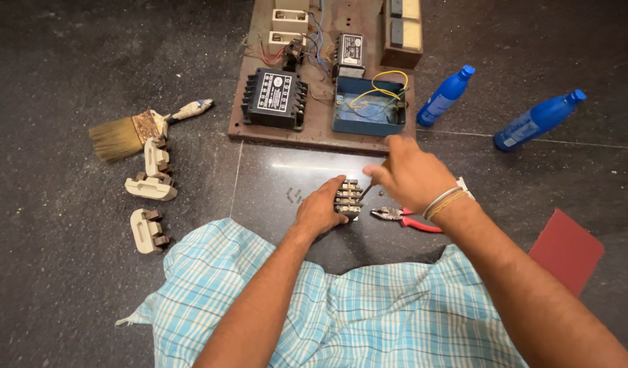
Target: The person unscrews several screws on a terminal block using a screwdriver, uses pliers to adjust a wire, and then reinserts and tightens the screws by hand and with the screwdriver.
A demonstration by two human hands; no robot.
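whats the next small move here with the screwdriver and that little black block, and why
Probably turn the screwdriver in place. The left hand grips the black terminal block on the floor, and the right hand has the tip down on the block's top, seemingly at a screw. The pliers lie apart beside it, so the block looks braced for turning.
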